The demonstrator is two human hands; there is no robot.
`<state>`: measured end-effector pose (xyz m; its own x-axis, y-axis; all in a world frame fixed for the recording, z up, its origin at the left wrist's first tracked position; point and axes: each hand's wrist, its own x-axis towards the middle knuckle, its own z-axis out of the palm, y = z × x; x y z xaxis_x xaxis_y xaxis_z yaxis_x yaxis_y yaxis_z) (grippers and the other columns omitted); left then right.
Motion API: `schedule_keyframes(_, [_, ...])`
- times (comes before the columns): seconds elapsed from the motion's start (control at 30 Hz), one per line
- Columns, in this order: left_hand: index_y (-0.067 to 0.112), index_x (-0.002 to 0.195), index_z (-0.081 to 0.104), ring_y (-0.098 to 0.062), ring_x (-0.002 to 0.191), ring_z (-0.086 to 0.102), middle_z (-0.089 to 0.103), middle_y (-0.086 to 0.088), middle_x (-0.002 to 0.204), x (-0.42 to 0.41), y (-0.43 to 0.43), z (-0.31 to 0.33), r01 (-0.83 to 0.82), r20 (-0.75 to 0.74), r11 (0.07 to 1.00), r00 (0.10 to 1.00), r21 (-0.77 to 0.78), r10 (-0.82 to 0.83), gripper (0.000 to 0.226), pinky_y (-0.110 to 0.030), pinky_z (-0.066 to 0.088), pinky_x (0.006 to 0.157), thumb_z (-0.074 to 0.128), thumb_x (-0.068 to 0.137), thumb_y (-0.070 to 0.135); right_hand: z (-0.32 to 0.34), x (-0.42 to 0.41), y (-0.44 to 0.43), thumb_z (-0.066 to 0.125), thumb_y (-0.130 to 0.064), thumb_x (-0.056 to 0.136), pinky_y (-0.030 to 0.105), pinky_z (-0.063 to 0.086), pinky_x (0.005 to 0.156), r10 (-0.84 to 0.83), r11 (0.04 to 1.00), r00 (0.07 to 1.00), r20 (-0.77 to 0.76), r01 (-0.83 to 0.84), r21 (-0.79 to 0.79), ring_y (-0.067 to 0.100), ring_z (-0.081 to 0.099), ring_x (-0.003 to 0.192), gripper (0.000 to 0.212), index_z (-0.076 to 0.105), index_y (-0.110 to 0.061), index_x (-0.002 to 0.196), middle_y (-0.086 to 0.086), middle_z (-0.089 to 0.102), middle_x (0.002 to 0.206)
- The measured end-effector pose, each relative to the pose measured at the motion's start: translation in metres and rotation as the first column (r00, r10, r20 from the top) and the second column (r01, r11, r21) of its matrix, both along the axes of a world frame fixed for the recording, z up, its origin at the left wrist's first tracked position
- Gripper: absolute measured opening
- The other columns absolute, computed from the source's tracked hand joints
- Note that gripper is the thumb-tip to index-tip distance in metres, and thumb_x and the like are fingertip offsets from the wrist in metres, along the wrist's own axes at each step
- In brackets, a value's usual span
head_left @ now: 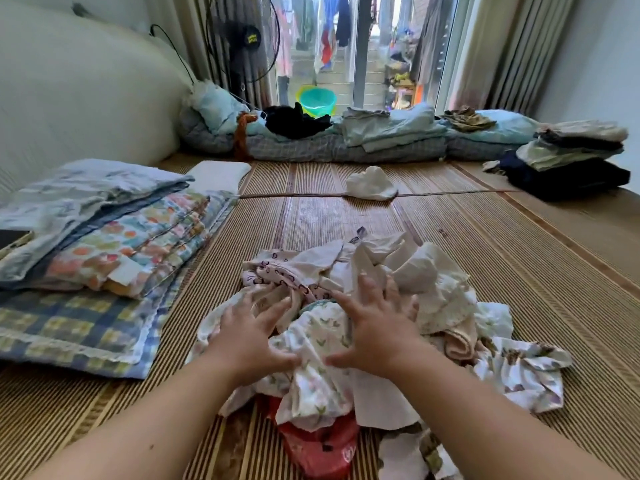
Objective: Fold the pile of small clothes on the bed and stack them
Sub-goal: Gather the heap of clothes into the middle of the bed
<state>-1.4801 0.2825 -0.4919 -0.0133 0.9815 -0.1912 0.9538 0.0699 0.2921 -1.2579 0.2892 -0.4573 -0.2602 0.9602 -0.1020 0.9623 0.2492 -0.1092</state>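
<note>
A jumbled pile of small clothes (433, 289) lies on the woven bamboo mat (519, 244) in front of me: white, cream and printed pieces, with a red item (322, 445) at its near edge. My left hand (247, 336) and my right hand (377, 330) both rest on top of the pile, fingers spread, over a white garment with a small leaf print (318, 344). Neither hand has closed around any cloth. A single white piece (370, 184) lies apart, farther up the mat.
Folded blankets and a plaid quilt (104, 244) are stacked at the left, with a phone (14, 239) on them. A stack of folded dark and light clothes (568, 157) sits at the far right. Bedding and clothes (346, 136) line the far edge below the window.
</note>
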Motion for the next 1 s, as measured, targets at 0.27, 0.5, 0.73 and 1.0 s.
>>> schedule_keyframes(0.27, [0.068, 0.137, 0.000, -0.040, 0.143, 0.019, -0.008, -0.011, 0.159, 0.019, 0.032, -0.029, 0.090, 0.004, 0.993, 0.996, -0.070, -0.090, 0.101, -0.047, 0.025, 0.116, 0.065, 0.060, 0.074, -0.037, -0.007, 0.031, 0.059, -0.081, 0.061, 0.072, -0.006, 0.104, -0.051, 0.998, 0.995, 0.086, 0.055, -0.042, 0.039, -0.030, 0.139, 0.103, 0.007, -0.053, 0.145, -0.002, -0.032, 0.154])
schedule_keyframes(0.5, [0.068, 0.138, -0.001, -0.040, 0.132, 0.036, 0.007, -0.014, 0.154, 0.069, 0.051, -0.034, 0.207, 0.011, 0.978, 0.978, -0.034, -0.207, 0.100, -0.039, 0.034, 0.111, 0.065, 0.063, 0.070, -0.041, 0.031, 0.039, 0.056, -0.080, 0.062, 0.072, -0.003, 0.105, -0.118, 0.992, 0.988, 0.103, 0.121, -0.032, 0.037, -0.021, 0.142, 0.101, 0.010, -0.049, 0.147, -0.005, -0.023, 0.157])
schedule_keyframes(0.73, [0.065, 0.139, 0.003, -0.037, 0.121, 0.048, 0.029, -0.010, 0.141, 0.159, 0.053, -0.039, 0.356, 0.028, 0.934, 0.934, 0.004, -0.356, 0.094, -0.037, 0.043, 0.102, 0.060, 0.065, 0.074, -0.042, 0.116, 0.029, 0.057, -0.077, 0.065, 0.070, 0.000, 0.107, -0.235, 0.970, 0.967, 0.095, 0.240, -0.041, 0.035, -0.016, 0.144, 0.101, 0.008, -0.049, 0.148, -0.007, -0.016, 0.158])
schedule_keyframes(1.0, [0.063, 0.139, 0.003, -0.038, 0.121, 0.047, 0.028, -0.010, 0.142, 0.279, 0.057, -0.039, 0.493, 0.005, 0.870, 0.870, 0.008, -0.493, 0.090, -0.040, 0.045, 0.101, 0.057, 0.068, 0.075, -0.036, 0.228, 0.012, 0.058, -0.075, 0.066, 0.069, 0.005, 0.108, -0.378, 0.921, 0.915, 0.142, 0.388, -0.043, 0.035, -0.003, 0.144, 0.098, 0.009, -0.049, 0.147, -0.006, -0.003, 0.159])
